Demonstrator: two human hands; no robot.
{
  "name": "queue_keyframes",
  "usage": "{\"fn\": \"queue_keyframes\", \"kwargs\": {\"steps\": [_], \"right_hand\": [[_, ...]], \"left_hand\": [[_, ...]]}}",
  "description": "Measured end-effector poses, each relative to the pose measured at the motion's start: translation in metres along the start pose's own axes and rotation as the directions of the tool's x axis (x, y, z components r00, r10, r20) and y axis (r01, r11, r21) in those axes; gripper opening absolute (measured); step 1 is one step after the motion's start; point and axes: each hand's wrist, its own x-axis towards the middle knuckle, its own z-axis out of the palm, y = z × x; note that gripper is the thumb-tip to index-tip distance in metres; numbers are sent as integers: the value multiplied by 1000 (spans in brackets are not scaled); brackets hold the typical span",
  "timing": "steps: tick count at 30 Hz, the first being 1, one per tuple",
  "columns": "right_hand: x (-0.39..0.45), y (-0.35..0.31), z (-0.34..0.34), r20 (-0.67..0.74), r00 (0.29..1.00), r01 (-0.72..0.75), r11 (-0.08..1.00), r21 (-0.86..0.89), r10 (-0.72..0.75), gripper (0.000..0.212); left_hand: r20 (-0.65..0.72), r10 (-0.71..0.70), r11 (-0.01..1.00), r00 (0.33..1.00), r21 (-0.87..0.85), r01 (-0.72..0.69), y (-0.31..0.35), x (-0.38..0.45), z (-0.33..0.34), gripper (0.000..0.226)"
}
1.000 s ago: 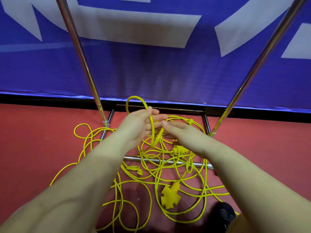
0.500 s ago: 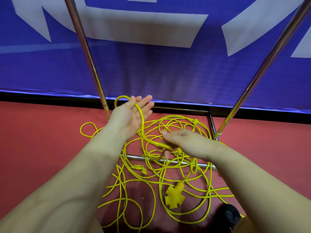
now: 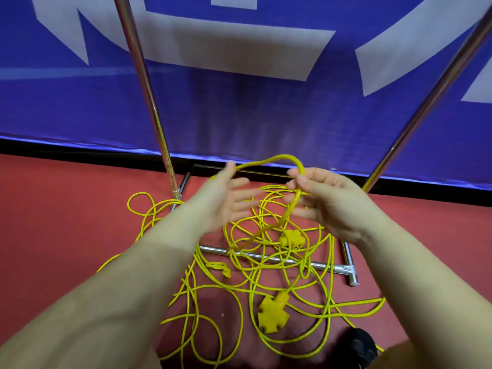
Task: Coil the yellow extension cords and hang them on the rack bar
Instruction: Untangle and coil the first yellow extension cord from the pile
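A tangle of yellow extension cords (image 3: 266,265) lies on the red floor around the foot of a chrome rack. One strand (image 3: 269,161) arches up between my hands. My left hand (image 3: 221,201) has its fingers spread and blurred, and the strand runs across its fingertips. My right hand (image 3: 324,198) pinches the same strand near the top of the arch, and the cord hangs down from it to the pile. A yellow multi-outlet head (image 3: 273,312) and a second yellow plug block (image 3: 291,238) lie among the loops. The rack's top bar is out of view.
Two chrome rack uprights (image 3: 149,102) (image 3: 426,107) rise left and right. A chrome base bar (image 3: 332,267) crosses under the cords. A blue banner with white shapes (image 3: 239,89) stands behind. A black shoe (image 3: 359,347) shows at the bottom right.
My right hand came up from the pile and took the strand near the arch's top. My left hand opened and moved right; the loop now spans both hands.
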Motion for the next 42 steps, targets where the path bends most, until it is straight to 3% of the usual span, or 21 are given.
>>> {"fn": "queue_keyframes", "kwargs": {"steps": [2,5,7,9,11,14,16,18,20,23,26,30,33,35,38,40,42], "right_hand": [[6,0,-6,-174,984,63,991,119,-41,12],[12,-1,-15,-356,930,167,967,194,-89,9],[13,-2,-18,-395,911,214,953,216,-115,6],[16,0,-20,-379,916,219,953,210,-127,4],[16,4,-18,-316,945,139,980,144,-88,10],[13,15,-14,-161,986,-63,980,-191,32,28],[10,26,-9,-31,992,-125,861,-492,126,33],[9,39,-3,106,981,-29,668,-744,160,24],[11,46,5,181,971,47,615,-787,159,8],[11,36,12,133,985,-25,862,-507,107,14],[15,21,6,-33,998,-53,992,-113,50,16],[19,9,-4,-240,970,42,949,312,35,15],[22,7,-13,-327,944,81,935,345,39,10],[24,10,-18,-296,954,20,971,239,54,10],[20,16,-18,-163,978,-159,975,-155,134,23],[14,26,-15,-28,979,-188,845,-500,202,25],[9,36,-10,123,963,-67,655,-752,240,22]], "left_hand": [[159,-62,954,985,301,12,-13,-3,15,53],[253,11,818,967,554,-154,-29,-3,24,29],[244,129,683,961,681,-264,-36,2,20,20],[233,192,638,953,708,-301,-37,5,18,13],[187,227,699,956,652,-293,-33,4,18,17],[100,238,884,966,389,-258,-20,-2,19,20],[51,246,962,968,107,-250,-13,-4,20,18],[-20,258,956,966,-136,-259,-5,-5,19,18],[-73,278,924,958,-252,-287,2,-5,16,18],[-13,251,957,968,-148,-250,1,-2,11,17],[126,80,959,989,261,-111,-14,-3,13,33],[294,-169,812,941,582,-36,-34,-10,22,34],[375,-219,762,901,642,-82,-36,-13,23,18],[344,-121,756,931,640,-137,-32,-11,23,16],[186,85,913,979,378,-152,-23,-8,22,17],[87,162,983,983,79,-168,-15,-7,19,16],[9,213,970,977,-120,-210,-8,-6,17,16]]}}
